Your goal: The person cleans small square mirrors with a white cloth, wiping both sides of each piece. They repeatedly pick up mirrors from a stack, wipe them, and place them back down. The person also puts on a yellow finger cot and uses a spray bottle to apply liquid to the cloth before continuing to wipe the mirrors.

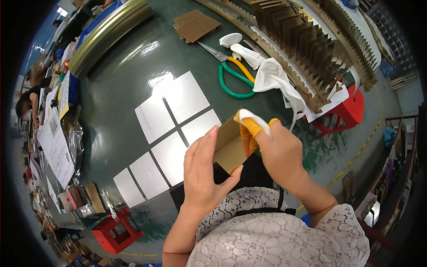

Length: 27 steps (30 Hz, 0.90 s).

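Note:
My left hand (pixel 202 178) grips a small brown open box or folded panel (pixel 232 152) by its left side, thumb at the lower edge. Yellow finger cots cover several fingers of my right hand (pixel 282 153), which is bent at the box's right side. Between those fingers and the box's upper edge a white cloth (pixel 254 119) is pinched. Parts of the fingers at the box are hidden. Just beyond my hands, several flat white rectangular sheets (pixel 154 117) lie in rows on the dark green table (pixel 106 120).
Scissors (pixel 231 73) with green and yellow handles lie beside crumpled white cloths (pixel 271 75). Farther back are brown cardboard pieces (pixel 195 25) and a gold film roll (pixel 111 38). Slotted racks (pixel 302 44) hold upright brown panels at right. Red stools (pixel 116 231) stand by the table.

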Motion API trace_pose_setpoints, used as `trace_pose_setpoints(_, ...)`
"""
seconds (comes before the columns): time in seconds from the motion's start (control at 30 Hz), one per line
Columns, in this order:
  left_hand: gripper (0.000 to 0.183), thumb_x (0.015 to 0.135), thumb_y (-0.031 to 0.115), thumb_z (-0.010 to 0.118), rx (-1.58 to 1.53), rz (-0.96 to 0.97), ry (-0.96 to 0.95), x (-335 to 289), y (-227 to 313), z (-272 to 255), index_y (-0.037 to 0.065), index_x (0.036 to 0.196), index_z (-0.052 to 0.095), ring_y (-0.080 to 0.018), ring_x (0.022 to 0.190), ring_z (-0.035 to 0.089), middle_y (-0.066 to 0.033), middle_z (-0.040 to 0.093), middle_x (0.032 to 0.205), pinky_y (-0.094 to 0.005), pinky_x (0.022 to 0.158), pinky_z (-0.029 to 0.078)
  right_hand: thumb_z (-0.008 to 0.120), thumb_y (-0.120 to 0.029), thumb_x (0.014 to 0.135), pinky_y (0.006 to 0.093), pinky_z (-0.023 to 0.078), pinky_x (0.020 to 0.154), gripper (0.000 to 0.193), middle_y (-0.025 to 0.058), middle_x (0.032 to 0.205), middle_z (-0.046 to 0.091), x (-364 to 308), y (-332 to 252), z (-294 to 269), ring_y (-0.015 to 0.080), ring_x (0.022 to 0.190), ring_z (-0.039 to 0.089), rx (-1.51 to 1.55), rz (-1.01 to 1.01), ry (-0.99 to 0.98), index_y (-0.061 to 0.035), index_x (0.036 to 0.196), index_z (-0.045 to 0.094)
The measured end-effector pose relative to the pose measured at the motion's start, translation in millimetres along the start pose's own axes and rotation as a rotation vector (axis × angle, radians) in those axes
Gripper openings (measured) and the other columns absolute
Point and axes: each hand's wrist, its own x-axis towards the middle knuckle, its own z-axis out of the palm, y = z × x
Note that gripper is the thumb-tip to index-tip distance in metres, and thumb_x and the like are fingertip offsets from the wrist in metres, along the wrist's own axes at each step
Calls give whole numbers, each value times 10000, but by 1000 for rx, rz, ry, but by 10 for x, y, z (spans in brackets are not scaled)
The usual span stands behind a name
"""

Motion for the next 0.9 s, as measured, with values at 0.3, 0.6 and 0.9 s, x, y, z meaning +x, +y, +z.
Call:
trace_pose_setpoints(0.3,962,594,8,833,-1,6,-14,-11,29,9,-4,1439,373,-303,1139,531,-137,537,1382,-389,968,443,662,-178,775,337,464,494,138,72,781,465,-20,-214,-40,224,619,572,91,-80,-9,-116,899,654)
trace_pose_setpoints(0.6,969,606,36,844,3,-15,-7,-57,75,-52,-2,1446,362,-303,1176,515,-141,538,1381,-391,1005,416,630,-106,809,368,478,518,143,94,795,477,48,110,-76,256,646,602,-43,74,7,-87,949,655)
trace_pose_setpoints(0.9,987,607,52,851,-42,-74,-48,-45,141,-199,5,1455,348,-300,1229,484,-142,530,1393,-395,1033,389,489,93,786,371,472,689,265,169,905,543,-130,372,-104,335,767,579,561,303,-13,29,1033,559)
